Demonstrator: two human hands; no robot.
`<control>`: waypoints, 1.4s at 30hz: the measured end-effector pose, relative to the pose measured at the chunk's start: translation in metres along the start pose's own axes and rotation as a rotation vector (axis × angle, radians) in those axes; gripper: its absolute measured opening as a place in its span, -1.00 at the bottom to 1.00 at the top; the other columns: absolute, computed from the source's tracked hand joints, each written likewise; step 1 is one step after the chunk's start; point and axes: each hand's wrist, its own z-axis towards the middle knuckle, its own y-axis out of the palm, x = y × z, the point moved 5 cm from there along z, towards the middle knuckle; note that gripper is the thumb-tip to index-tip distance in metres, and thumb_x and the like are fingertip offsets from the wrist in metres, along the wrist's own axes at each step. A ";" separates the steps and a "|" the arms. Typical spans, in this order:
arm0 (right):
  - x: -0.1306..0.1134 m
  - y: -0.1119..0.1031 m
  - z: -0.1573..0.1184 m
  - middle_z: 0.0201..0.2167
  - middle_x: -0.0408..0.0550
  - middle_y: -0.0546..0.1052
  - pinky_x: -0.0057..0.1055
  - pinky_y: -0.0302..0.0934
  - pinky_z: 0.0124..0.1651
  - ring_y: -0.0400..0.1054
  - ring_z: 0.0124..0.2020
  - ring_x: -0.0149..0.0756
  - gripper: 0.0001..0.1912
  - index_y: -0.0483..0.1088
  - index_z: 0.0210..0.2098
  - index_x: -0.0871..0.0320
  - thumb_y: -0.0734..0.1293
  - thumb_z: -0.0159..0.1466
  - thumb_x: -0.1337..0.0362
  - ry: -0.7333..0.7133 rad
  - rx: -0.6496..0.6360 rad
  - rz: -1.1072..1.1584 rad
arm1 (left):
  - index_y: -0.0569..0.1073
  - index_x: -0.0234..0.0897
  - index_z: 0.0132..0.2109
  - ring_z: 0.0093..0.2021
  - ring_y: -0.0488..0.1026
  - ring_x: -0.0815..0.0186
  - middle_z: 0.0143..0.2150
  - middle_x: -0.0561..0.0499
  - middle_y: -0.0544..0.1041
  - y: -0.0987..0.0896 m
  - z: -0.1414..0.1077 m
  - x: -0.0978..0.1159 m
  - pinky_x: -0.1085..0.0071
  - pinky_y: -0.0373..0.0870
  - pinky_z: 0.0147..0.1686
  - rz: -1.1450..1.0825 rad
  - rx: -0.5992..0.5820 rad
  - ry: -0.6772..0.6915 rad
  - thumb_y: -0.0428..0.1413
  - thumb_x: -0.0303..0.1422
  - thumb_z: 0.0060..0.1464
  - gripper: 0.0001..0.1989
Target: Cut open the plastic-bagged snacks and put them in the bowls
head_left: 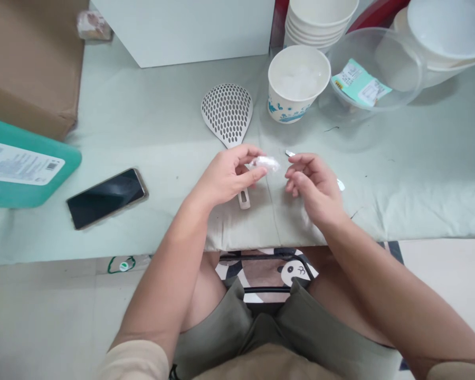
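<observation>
The person's left hand (231, 174) grips a small clear plastic wad (267, 163), perhaps crumpled film, between thumb and fingers, above the handle of a grey slotted skimmer (227, 113). The right hand (314, 184), fingers loosely curled and parted from the thumb, hovers just beside it, over a metal tool. Beyond stand a patterned paper cup (298, 84) and, to its right, a clear bowl (404, 79) with a green label (360, 83).
</observation>
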 end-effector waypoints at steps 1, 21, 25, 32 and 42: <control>-0.002 0.000 -0.001 -0.26 -0.13 0.55 -0.44 0.27 -0.43 0.39 -0.42 -0.42 -0.66 0.46 -0.06 0.03 0.48 0.21 0.12 -0.078 0.014 -0.055 | 0.62 -0.31 -0.05 -0.41 0.47 0.40 -0.27 -0.01 0.60 0.003 0.000 0.000 0.48 0.42 -0.41 -0.013 -0.028 -0.006 0.35 -0.10 0.05 -0.58; -0.006 0.004 0.000 -0.43 -0.22 0.55 -0.45 0.40 -0.38 0.50 -0.43 -0.42 -0.65 0.39 -0.28 0.07 0.54 0.21 0.00 -0.107 0.018 0.008 | 0.62 -0.32 -0.25 -0.34 0.60 0.36 -0.37 0.01 0.66 0.021 0.004 0.001 0.45 0.56 -0.29 -0.278 -0.050 -0.071 0.48 -0.16 -0.09 -0.63; -0.005 0.001 -0.001 -0.44 -0.23 0.55 -0.44 0.39 -0.35 0.51 -0.42 -0.41 -0.73 0.41 -0.30 0.07 0.52 0.22 0.09 -0.136 0.067 -0.051 | 0.58 -0.32 -0.27 -0.36 0.61 0.38 -0.38 0.04 0.65 0.022 0.005 -0.001 0.46 0.57 -0.29 -0.272 -0.003 -0.079 0.47 -0.25 -0.08 -0.69; -0.014 0.003 -0.005 -0.28 -0.07 0.66 -0.26 0.46 -0.19 0.53 -0.30 -0.29 -0.88 0.60 -0.29 0.07 0.43 0.30 0.18 -0.229 0.074 -0.232 | 0.57 -0.30 -0.27 -0.30 0.62 0.37 -0.33 0.05 0.66 0.026 0.006 -0.007 0.43 0.61 -0.21 -0.374 0.093 -0.090 0.51 -0.16 -0.17 -0.59; -0.008 0.003 -0.005 -0.32 -0.13 0.58 -0.38 0.34 -0.27 0.46 -0.36 -0.39 -0.85 0.52 -0.32 0.08 0.47 0.29 0.16 -0.217 0.079 -0.190 | 0.66 -0.28 -0.19 -0.21 0.67 0.31 -0.25 -0.01 0.71 0.028 0.003 -0.007 0.38 0.64 -0.11 -0.428 0.020 -0.088 0.41 -0.08 0.01 -0.63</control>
